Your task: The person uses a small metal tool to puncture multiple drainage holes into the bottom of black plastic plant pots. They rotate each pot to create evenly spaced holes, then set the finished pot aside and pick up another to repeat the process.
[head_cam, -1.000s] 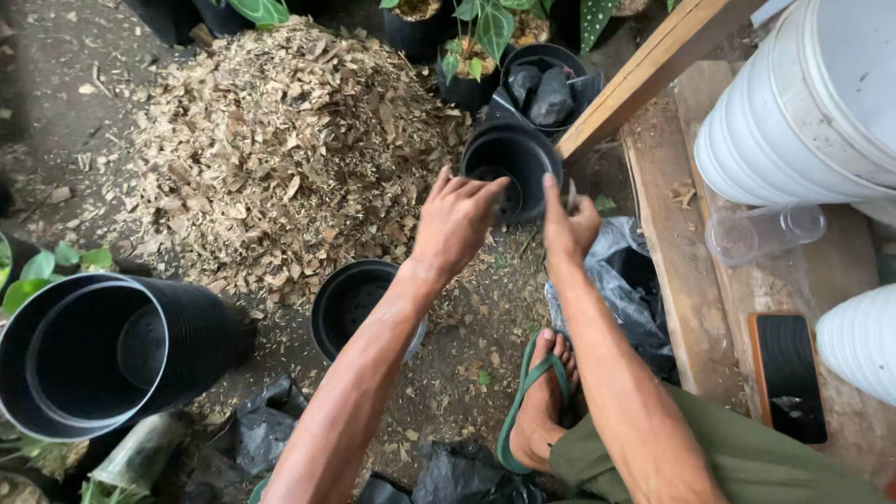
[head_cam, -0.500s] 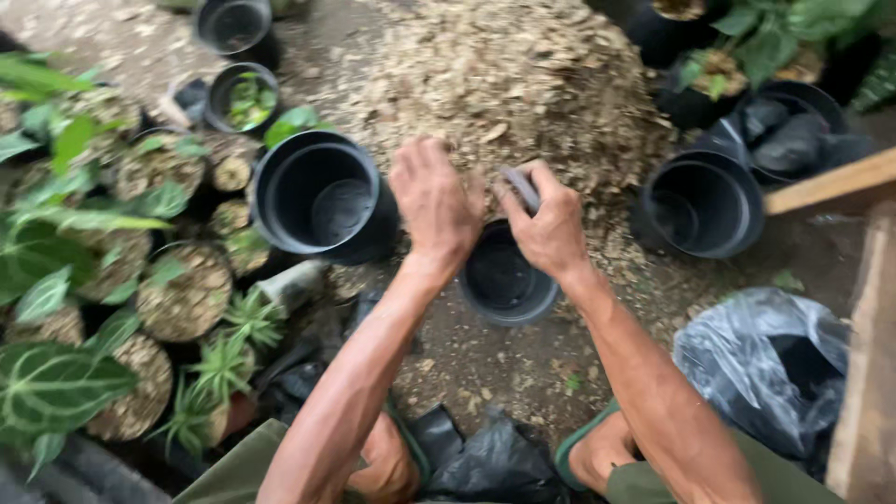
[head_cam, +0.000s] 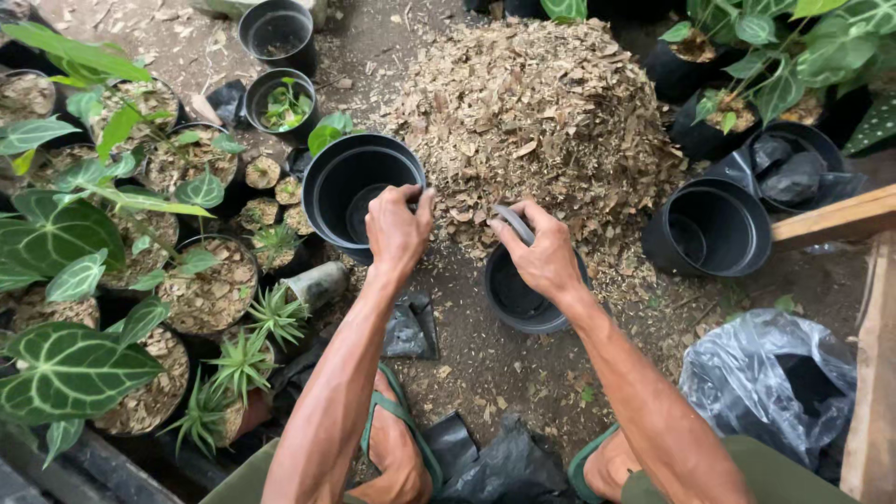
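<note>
Observation, head view. The person crouches over bare soil, both forearms reaching up the middle of the frame.

Left hand (head_cam: 397,227): fingers curled over the near rim of a large black pot (head_cam: 359,191), centre-left of frame, grasping it. The pot looks empty inside, mouth tilted slightly toward the viewer.

Right hand (head_cam: 539,252): fingers closed on the far rim of a small black pot (head_cam: 523,297), just right of centre, thumb lying along the rim. This pot stands on the soil at the foot of a heap of dry wood chips (head_cam: 537,112) (upper centre, the chips spilling down to touch the pot's far side).

The two held pots are near each other but apart.

Surroundings: another empty black pot (head_cam: 707,229) at right, beside a wooden plank (head_cam: 833,219). A crumpled grey plastic bag (head_cam: 770,378) lies lower right. Left side of frame: potted plants (head_cam: 112,252) with dark, white-veined leaves, their pots topped with chips. Two more black pots (head_cam: 277,65) stand upper left. A green sandal (head_cam: 397,439) shows on a foot at bottom centre.
</note>
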### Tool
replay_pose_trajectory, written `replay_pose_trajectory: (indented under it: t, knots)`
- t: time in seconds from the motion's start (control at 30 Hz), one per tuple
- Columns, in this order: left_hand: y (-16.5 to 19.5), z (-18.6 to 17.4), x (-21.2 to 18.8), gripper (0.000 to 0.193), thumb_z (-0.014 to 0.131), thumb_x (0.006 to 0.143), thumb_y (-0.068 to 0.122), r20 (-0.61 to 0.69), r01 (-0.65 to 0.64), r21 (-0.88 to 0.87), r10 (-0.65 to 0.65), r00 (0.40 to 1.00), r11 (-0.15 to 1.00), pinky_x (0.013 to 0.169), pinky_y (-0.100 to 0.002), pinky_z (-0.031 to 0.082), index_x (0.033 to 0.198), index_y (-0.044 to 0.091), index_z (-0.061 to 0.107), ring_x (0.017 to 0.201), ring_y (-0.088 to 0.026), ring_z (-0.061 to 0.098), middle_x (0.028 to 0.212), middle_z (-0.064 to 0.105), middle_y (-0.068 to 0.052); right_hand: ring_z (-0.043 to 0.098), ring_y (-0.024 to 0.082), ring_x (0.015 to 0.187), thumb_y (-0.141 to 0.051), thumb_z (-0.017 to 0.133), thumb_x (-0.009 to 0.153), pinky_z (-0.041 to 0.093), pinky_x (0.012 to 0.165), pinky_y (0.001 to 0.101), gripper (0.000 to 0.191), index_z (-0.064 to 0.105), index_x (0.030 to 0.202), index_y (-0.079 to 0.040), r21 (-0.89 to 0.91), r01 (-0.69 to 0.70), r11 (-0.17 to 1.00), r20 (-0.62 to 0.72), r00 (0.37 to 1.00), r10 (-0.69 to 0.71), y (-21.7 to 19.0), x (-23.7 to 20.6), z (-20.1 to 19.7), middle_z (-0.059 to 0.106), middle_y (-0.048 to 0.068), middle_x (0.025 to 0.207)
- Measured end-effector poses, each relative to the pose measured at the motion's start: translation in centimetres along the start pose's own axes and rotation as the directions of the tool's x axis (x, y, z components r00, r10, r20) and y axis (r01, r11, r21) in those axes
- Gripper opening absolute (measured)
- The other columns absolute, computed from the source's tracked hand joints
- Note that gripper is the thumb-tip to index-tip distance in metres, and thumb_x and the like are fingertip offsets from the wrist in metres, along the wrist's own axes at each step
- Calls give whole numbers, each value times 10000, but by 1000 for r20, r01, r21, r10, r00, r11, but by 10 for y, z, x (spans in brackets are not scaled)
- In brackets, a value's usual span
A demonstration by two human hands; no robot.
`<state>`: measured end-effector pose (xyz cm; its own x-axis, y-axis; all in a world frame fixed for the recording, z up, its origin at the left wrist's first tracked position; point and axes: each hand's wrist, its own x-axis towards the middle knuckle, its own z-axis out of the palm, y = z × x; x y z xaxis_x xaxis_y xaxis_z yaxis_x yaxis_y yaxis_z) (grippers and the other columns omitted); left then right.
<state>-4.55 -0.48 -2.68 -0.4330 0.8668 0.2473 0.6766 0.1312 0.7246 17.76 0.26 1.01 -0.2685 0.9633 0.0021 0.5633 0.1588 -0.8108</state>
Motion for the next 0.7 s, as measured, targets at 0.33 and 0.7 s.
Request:
replay_pose_trajectory:
  t: [0.33, 0.7]
  knots:
    - [-2, -3, 6, 252, 728, 899, 305, -69, 45, 74, -40, 997, 996, 746, -458, 543, 835, 70, 797, 784, -350, 705, 848, 740, -138, 533, 100, 610, -349, 694, 944, 416, 565, 317, 285, 686, 1034, -78, 76, -26, 997, 28, 999, 23, 5, 1, 3, 649, -5, 718]
    - [85, -77, 28, 295, 623, 1079, 209, -292, -454, 377, 569, 768, 807, 474, -383, 436, 838, 44, 579, 528, -246, 595, 723, 615, -108, 534, 61, 574, -155, 505, 1073, 440, 455, 250, 124, 590, 1090, -67, 244, 26, 969, -180, 984, 19, 12, 3, -28, 602, -6, 756]
